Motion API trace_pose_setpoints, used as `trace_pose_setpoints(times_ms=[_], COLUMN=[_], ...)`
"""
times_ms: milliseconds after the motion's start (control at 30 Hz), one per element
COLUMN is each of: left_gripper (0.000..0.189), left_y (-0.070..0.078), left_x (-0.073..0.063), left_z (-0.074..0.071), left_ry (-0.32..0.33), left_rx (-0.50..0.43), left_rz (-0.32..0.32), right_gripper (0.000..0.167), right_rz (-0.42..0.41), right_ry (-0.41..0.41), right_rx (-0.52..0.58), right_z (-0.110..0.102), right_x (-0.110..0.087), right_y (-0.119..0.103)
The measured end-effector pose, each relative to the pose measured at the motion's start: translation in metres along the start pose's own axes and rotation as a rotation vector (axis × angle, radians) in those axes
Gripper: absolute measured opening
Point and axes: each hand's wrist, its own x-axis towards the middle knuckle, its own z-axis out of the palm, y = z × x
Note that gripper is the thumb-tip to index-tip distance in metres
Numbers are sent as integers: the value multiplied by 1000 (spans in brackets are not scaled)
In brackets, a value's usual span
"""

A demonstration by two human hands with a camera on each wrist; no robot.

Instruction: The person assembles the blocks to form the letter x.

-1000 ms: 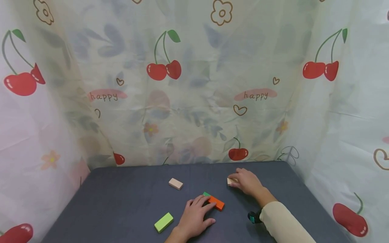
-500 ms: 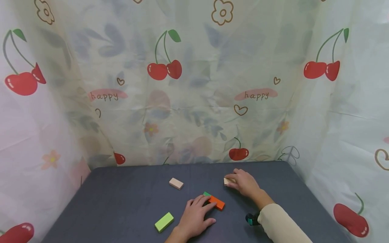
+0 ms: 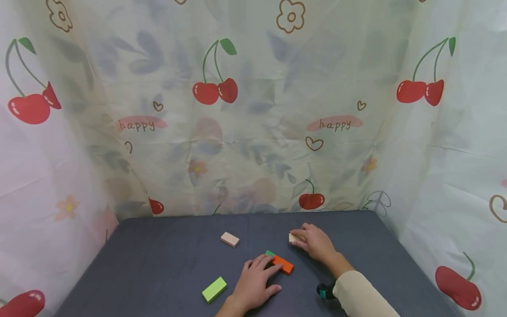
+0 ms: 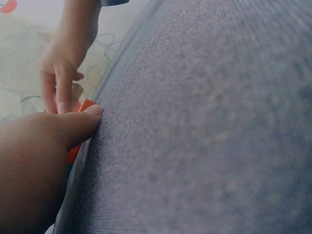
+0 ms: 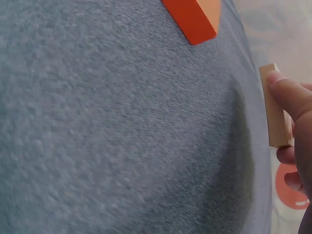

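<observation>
My right hand pinches a pale wooden block between thumb and fingers, at the back right of the table. Most of that block is behind the fingers in the head view. My left hand is spread in front of it, its fingertips resting on an orange block and a green block. These two sit in one slanting line, with the green one at the far left end and partly covered by the fingers.
A second pale wooden block lies flat farther back, left of the orange one. A lime-green block lies left of my left hand. Patterned curtains surround the dark cloth-covered table at the back and sides.
My right hand has moved left with the wooden block, closer to the orange block. My left hand and the other blocks have stayed in place.
</observation>
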Motion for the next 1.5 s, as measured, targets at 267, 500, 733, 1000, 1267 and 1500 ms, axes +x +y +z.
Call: trace_pose_setpoints(times_ms=[267, 500, 733, 1000, 1267, 1500], left_gripper=[54, 54, 54, 54, 54, 54], left_y=[-1, 0, 0, 0, -1, -1], left_x=[1, 1, 0, 0, 0, 0], left_z=[1, 1, 0, -1, 0, 2], left_ry=[-10, -2, 6, 6, 6, 11], left_rx=[-8, -3, -9, -6, -4, 17], left_rz=[-5, 1, 6, 8, 10, 7], right_gripper=[33, 31, 31, 31, 32, 30], right_rz=[-12, -49, -79, -109, -143, -139], right_ry=[23, 37, 21, 20, 26, 30], right_rx=[14, 19, 51, 54, 21, 30], right_z=[10, 16, 21, 26, 27, 27], right_x=[-3, -5, -8, -9, -10, -10], right_y=[-6, -11, -14, -18, -23, -27])
